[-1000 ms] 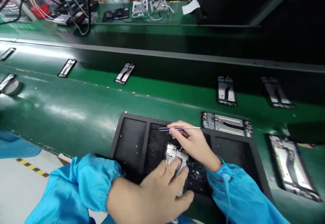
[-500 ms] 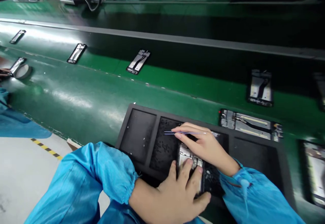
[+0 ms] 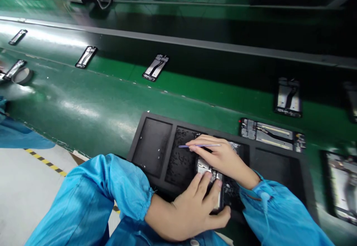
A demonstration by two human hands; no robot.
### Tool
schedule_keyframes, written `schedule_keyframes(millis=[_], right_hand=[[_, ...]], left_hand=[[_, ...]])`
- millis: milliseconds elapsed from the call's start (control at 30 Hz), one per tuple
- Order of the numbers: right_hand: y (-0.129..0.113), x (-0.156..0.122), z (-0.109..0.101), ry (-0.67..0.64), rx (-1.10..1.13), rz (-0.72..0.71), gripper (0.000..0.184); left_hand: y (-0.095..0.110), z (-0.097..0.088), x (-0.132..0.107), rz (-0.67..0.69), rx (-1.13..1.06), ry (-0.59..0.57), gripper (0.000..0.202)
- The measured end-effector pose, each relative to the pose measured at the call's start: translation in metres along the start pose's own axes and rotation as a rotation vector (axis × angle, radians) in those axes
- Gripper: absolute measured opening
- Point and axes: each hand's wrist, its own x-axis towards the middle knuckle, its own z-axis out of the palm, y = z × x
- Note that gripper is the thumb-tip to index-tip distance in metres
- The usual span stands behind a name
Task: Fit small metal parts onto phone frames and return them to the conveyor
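Across most of the frame stretches a green tabletop point(image 3: 92, 101), with a black compartmented tray point(image 3: 154, 141) at lower centre. At bottom centre the left hand point(image 3: 193, 205) has its fingers spread; just above, the right hand point(image 3: 221, 158) has its fingers pinched together. Beneath the left fingers, at the tray's middle, lies an opened phone point(image 3: 204, 166), partly covered. Slim tweezers point(image 3: 184, 146), gripped by the right fingers, point left over dark specks point(image 3: 180, 164).

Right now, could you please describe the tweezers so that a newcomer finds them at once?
On the green bench, find the wide black tray. Above it, just beyond the left hand, is the right hand. The tweezers are in that right hand, pointing left: the only thin, purplish stick there, unlike the flat phones around.
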Motion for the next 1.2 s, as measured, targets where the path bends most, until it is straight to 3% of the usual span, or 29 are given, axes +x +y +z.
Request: schedule_keyframes(millis=[100,200,267,333,433,600,733,833,1200], right_hand=[[-0.004,-0.004,-0.011,0.106,0.012,0.116,0.023],[-0.009,-0.016,-0.030,0.416,0.060,0.271,0.020],[-0.011,-0.026,-0.039,0.591,0.111,0.313,0.018],[-0.011,-0.035,-0.040,0.667,0.110,0.334,0.019],[-0.010,-0.040,-0.033,0.658,-0.005,0.328,0.030],[-0.008,-0.035,-0.021,0.527,-0.181,0.189,0.040],[-0.004,-0.031,-0.019,0.496,-0.174,0.163,0.039],[-0.002,-0.030,-0.018,0.501,-0.176,0.159,0.039],[-0.002,-0.028,-0.021,0.428,-0.177,0.144,0.039]], left_hand=[[-0.006,-0.017,-0.001,0.018,-0.122,-0.035,0.053],[-0.023,-0.046,0.007,0.018,-0.219,-0.059,0.052],[-0.045,-0.064,0.020,-0.009,-0.294,-0.172,0.044],[-0.072,-0.074,0.037,-0.136,-0.452,-0.343,0.036],[-0.115,-0.066,0.062,-0.393,-0.722,-0.476,0.026],[-0.155,-0.027,0.082,-0.472,-1.028,-0.602,0.031],[-0.161,-0.011,0.087,-0.475,-1.309,-0.755,0.024],[-0.163,-0.005,0.090,-0.513,-1.445,-0.805,0.020],[-0.161,0.001,0.091,-0.716,-1.639,-0.766,0.009]])
